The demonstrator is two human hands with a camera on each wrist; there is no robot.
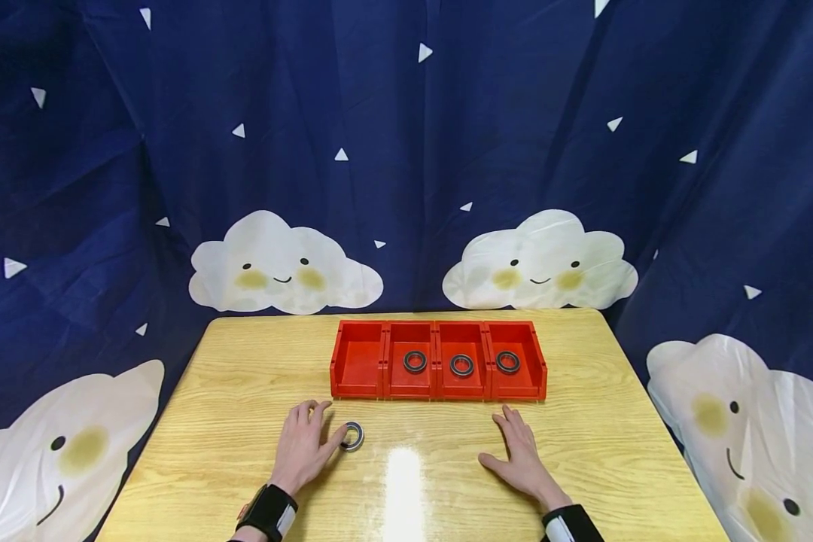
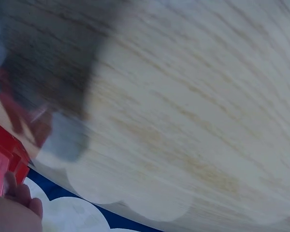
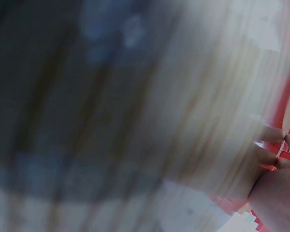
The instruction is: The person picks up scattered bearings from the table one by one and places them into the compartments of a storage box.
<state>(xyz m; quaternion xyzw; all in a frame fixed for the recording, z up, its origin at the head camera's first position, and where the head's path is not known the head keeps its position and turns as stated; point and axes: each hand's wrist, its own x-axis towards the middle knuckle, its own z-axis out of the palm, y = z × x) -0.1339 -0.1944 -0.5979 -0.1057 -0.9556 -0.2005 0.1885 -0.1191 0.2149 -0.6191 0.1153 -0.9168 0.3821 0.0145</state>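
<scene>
My left hand (image 1: 301, 444) rests low over the wooden table, fingers loosely bent. Its thumb tip reaches the left edge of a ball bearing (image 1: 360, 435) lying flat; whether it presses on it I cannot tell. At the right, my right hand (image 1: 518, 455) holds nothing, fingers relaxed and thumb spread, just in front of the rightmost red bin (image 1: 515, 393). Three more dark-sealed bearings lie in the bins: one bearing (image 1: 415, 371) second from left, another bearing (image 1: 461, 375) third, the last bearing (image 1: 508, 372) rightmost. The leftmost bin (image 1: 362, 361) shows only its bare floor.
The red bins stand side by side in a row toward the back of the wooden table (image 1: 257, 354). Behind it hangs a dark blue curtain (image 1: 406, 150) with white clouds. A bright glare (image 1: 404, 489) lies on the tabletop between the hands.
</scene>
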